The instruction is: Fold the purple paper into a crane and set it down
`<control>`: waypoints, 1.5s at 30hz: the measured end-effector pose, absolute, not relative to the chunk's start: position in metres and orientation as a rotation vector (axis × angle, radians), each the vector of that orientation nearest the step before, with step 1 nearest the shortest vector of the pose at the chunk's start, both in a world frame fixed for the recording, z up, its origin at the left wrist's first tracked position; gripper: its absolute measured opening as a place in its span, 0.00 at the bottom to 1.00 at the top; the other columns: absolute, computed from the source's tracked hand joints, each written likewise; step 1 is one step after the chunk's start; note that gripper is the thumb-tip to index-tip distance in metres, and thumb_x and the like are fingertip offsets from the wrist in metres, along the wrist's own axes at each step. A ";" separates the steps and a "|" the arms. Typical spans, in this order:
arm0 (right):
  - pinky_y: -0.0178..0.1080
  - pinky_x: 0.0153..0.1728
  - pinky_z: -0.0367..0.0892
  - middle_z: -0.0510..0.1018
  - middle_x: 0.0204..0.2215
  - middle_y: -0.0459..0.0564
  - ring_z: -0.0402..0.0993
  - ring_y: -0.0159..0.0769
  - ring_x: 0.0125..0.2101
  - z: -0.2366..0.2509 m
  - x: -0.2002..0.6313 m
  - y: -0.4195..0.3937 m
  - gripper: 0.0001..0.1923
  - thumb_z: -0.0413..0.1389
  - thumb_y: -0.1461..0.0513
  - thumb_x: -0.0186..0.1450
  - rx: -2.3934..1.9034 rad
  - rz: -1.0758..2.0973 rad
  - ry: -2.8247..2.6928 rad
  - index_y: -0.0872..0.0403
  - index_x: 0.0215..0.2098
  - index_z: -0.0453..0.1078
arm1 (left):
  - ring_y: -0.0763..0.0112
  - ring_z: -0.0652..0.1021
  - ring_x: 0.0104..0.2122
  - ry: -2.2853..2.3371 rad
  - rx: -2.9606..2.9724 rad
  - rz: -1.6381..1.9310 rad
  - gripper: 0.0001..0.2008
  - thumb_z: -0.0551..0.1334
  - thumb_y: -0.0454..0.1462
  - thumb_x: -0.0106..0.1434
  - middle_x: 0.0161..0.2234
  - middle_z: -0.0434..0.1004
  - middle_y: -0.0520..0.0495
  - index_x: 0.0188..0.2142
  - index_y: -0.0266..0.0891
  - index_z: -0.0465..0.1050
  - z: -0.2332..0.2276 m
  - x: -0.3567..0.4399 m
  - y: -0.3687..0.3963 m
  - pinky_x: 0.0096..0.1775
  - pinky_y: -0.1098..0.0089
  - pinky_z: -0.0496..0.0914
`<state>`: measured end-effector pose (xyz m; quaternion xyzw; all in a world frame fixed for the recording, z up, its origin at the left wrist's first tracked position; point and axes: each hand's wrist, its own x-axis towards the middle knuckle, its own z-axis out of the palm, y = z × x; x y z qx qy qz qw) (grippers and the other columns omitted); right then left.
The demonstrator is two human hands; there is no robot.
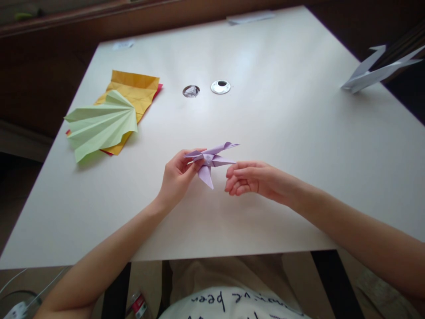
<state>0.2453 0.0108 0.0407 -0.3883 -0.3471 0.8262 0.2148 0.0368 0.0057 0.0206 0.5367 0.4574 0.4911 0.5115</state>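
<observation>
A folded lilac paper origami figure (208, 160) with several pointed flaps is pinched between the thumb and fingers of my left hand (179, 173), just above the white table. One flap points down toward me and others reach to the right. My right hand (247, 178) is close by on the right, fingers loosely curled and nothing visible in them. A flap's tip comes right up to its index finger; whether they touch I cannot tell.
On the left lie a pleated pale green paper (102, 124), a creased yellow paper (133, 84) and red paper beneath. A white paper bird (372, 73) stands at the right edge. Two round holes (191, 91) pierce the white table (282, 124). Folded white paper (251, 18) lies at the far edge.
</observation>
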 end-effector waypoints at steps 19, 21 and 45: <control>0.33 0.34 0.67 0.78 0.26 0.46 0.74 0.28 0.29 0.034 0.226 -0.012 0.10 0.62 0.62 0.55 -1.048 2.184 -1.097 0.56 0.26 0.65 | 0.68 0.76 0.43 1.159 1.331 1.272 0.03 0.61 0.36 0.60 0.45 0.74 0.45 0.33 0.38 0.70 0.021 0.050 -0.010 0.40 0.71 0.72; 0.34 0.33 0.68 0.78 0.26 0.46 0.74 0.29 0.28 0.034 0.225 -0.014 0.08 0.61 0.61 0.56 -1.080 2.032 -1.193 0.56 0.28 0.67 | 0.68 0.76 0.43 1.151 1.263 1.244 0.06 0.62 0.37 0.59 0.45 0.74 0.44 0.35 0.38 0.71 0.022 0.050 -0.008 0.41 0.71 0.72; 0.33 0.27 0.71 0.79 0.26 0.48 0.75 0.29 0.24 0.036 0.231 -0.010 0.11 0.60 0.56 0.57 -1.171 1.822 -1.227 0.55 0.34 0.75 | 0.67 0.75 0.41 1.183 1.151 1.269 0.13 0.63 0.40 0.58 0.42 0.76 0.45 0.42 0.38 0.73 0.020 0.045 -0.002 0.41 0.69 0.70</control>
